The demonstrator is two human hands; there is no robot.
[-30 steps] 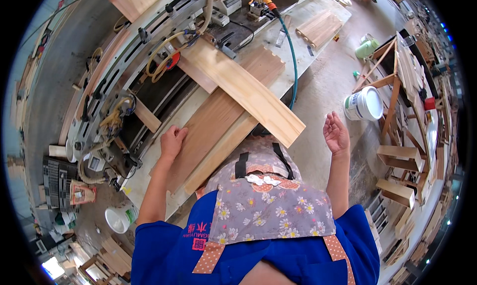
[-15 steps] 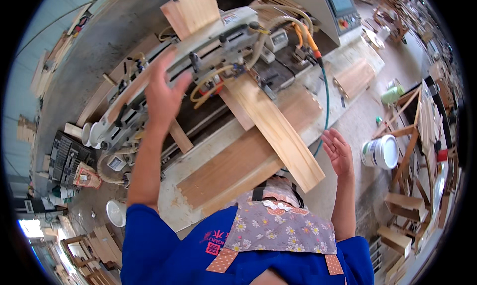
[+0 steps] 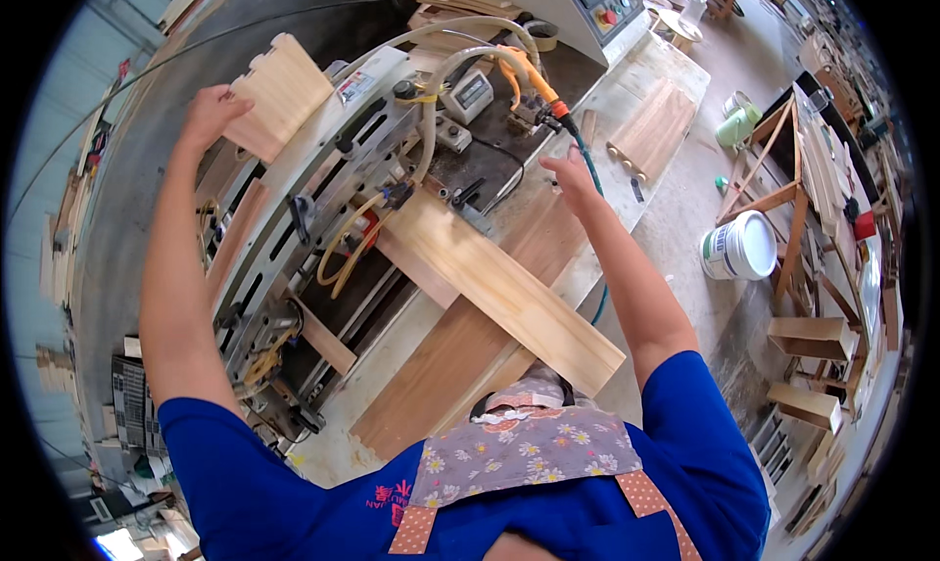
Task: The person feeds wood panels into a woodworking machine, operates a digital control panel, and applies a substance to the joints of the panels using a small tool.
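Note:
At the far left, my left hand (image 3: 209,116) has its fingers closed on the edge of a pale wooden board (image 3: 281,99) with a notched end. That board stands tilted up behind the machine's grey beam (image 3: 284,184). My right hand (image 3: 571,177) is held out over the worktable, thumb apart, beside the teal air hose (image 3: 587,160). Just beyond it an orange air blow gun (image 3: 532,74) hangs from the machine; I see no grip on it. A long light board (image 3: 509,287) lies slanting from the machine toward my apron, across a browner board (image 3: 431,375).
A control panel (image 3: 597,8) rises at the back. Several boards (image 3: 654,125) lie on the table's far right end. On the floor to the right are a white bucket (image 3: 739,246) and a wooden frame rack (image 3: 798,199). Yellow tubes (image 3: 343,257) loop in front of the machine.
My left hand has moved left and away from me, from above the machine onto the notched board. My right hand has reached forward and left toward the hose. The view has shifted.

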